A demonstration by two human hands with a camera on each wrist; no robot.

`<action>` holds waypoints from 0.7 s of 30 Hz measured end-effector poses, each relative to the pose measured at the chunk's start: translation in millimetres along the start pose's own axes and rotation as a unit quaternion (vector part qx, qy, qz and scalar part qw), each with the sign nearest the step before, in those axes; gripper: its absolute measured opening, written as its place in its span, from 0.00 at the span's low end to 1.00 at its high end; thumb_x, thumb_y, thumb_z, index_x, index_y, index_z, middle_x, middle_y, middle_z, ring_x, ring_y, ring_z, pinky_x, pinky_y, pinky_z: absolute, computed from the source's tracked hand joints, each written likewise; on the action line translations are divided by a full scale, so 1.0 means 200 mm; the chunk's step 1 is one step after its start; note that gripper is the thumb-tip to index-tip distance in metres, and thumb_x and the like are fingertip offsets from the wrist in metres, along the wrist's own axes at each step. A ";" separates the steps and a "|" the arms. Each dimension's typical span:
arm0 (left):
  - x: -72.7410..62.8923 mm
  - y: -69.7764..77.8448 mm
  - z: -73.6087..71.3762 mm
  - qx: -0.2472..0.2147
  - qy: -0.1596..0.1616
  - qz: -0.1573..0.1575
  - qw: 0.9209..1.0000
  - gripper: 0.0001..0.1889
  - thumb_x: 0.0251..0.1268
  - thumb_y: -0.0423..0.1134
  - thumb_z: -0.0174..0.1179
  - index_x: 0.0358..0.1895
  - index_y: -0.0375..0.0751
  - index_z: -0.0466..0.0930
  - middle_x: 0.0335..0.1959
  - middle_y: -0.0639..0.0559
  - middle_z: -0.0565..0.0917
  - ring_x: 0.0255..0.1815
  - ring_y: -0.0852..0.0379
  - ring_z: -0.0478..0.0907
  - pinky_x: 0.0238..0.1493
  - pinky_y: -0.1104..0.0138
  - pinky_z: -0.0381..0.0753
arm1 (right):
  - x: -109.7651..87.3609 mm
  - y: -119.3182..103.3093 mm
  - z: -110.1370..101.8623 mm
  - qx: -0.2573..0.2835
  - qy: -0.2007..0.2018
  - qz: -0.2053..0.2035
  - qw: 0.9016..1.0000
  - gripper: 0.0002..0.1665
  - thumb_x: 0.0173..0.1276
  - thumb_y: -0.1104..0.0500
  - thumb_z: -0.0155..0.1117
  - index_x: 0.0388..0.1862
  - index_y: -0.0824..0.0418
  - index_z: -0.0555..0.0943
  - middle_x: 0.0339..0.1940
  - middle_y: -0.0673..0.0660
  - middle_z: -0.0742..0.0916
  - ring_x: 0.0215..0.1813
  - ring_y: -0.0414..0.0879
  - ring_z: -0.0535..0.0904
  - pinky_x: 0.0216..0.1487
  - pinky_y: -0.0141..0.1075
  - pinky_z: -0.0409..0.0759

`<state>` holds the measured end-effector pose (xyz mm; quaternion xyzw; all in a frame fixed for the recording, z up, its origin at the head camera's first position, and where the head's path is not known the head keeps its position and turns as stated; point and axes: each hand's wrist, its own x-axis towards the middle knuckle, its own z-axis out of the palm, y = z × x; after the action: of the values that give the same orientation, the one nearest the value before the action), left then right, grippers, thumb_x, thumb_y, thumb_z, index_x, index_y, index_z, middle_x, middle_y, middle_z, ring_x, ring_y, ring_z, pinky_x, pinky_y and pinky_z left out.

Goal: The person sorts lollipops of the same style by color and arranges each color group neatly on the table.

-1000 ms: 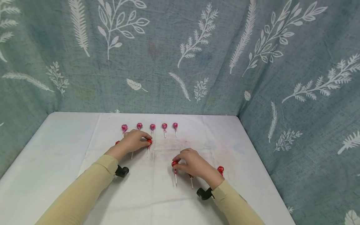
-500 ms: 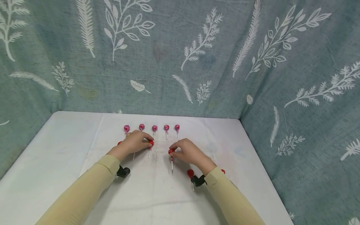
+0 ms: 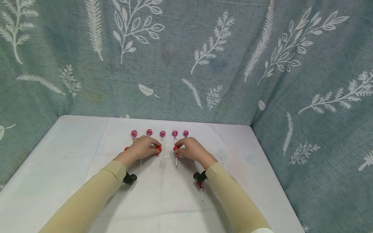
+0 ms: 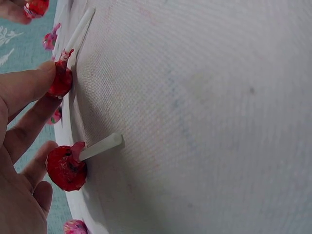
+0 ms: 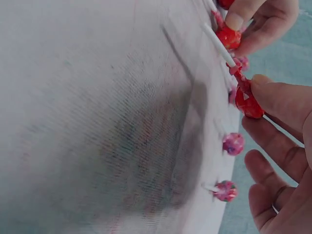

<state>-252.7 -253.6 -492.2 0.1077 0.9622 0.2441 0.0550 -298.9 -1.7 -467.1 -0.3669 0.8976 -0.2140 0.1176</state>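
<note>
My left hand (image 3: 142,149) pinches the round head of a red-wrapped lollipop (image 4: 61,83) between thumb and finger, its white stick pointing toward me on the cloth. Another red lollipop (image 4: 67,168) lies by the other fingers of that hand in the left wrist view. My right hand (image 3: 193,149) grips a different red lollipop (image 5: 247,102) at its head, held up off the cloth with the stick's shadow apart from it. Both hands are side by side, just in front of a row of several pink lollipops (image 3: 162,133).
A white cloth (image 3: 163,194) covers the table, with a leaf-patterned green curtain (image 3: 169,81) behind and at the sides. One red lollipop (image 3: 201,191) lies partly under the right wrist's black camera (image 3: 199,176); the right sleeve nearly hides another. A red lollipop head (image 3: 126,148) peeks out left of the left hand.
My right hand has carried its red lollipop forward and slightly left, up to the row beside the left hand. The left hand keeps its hold in place. The head view has shifted slightly.
</note>
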 end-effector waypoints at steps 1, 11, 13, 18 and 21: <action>0.00 0.00 0.00 0.001 -0.001 -0.001 1.000 0.13 0.63 0.49 0.68 0.51 0.57 0.88 0.49 0.61 0.85 0.59 0.43 0.72 0.56 0.40 0.60 | 0.01 0.00 0.00 0.001 0.001 0.002 1.000 0.14 0.67 0.52 0.70 0.49 0.53 0.87 0.41 0.43 0.87 0.49 0.41 0.82 0.52 0.34 0.78; 0.00 0.01 0.01 0.004 0.004 0.003 1.000 0.13 0.63 0.48 0.69 0.50 0.56 0.88 0.47 0.61 0.85 0.57 0.45 0.74 0.55 0.42 0.62 | 0.06 0.02 0.04 0.000 -0.009 0.040 0.999 0.17 0.67 0.50 0.70 0.52 0.53 0.86 0.43 0.44 0.87 0.49 0.38 0.81 0.52 0.34 0.78; 0.00 0.01 0.01 0.004 0.004 0.001 1.000 0.13 0.63 0.48 0.69 0.50 0.56 0.88 0.47 0.61 0.85 0.57 0.45 0.74 0.55 0.41 0.61 | 0.07 0.02 0.06 0.001 -0.013 0.046 0.999 0.17 0.67 0.50 0.70 0.52 0.53 0.86 0.43 0.44 0.87 0.48 0.36 0.81 0.51 0.33 0.78; 0.00 0.00 0.01 -0.001 0.003 -0.004 1.000 0.14 0.63 0.48 0.68 0.51 0.55 0.87 0.49 0.60 0.85 0.58 0.44 0.73 0.56 0.41 0.60 | 0.07 0.02 0.08 0.003 -0.019 0.044 0.999 0.16 0.68 0.50 0.69 0.52 0.54 0.86 0.42 0.43 0.87 0.47 0.35 0.81 0.50 0.32 0.78; -0.01 0.01 0.00 -0.003 0.003 -0.006 1.000 0.15 0.64 0.47 0.68 0.53 0.54 0.87 0.50 0.58 0.85 0.59 0.43 0.73 0.56 0.40 0.60 | 0.08 0.02 0.09 0.002 -0.021 0.042 0.999 0.16 0.69 0.50 0.68 0.52 0.54 0.86 0.42 0.43 0.87 0.46 0.35 0.81 0.50 0.32 0.78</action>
<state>-250.8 -252.1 -492.2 0.1010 0.9623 0.2466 0.0537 -306.0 -14.5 -485.2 -0.3336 0.9091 -0.2025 0.1459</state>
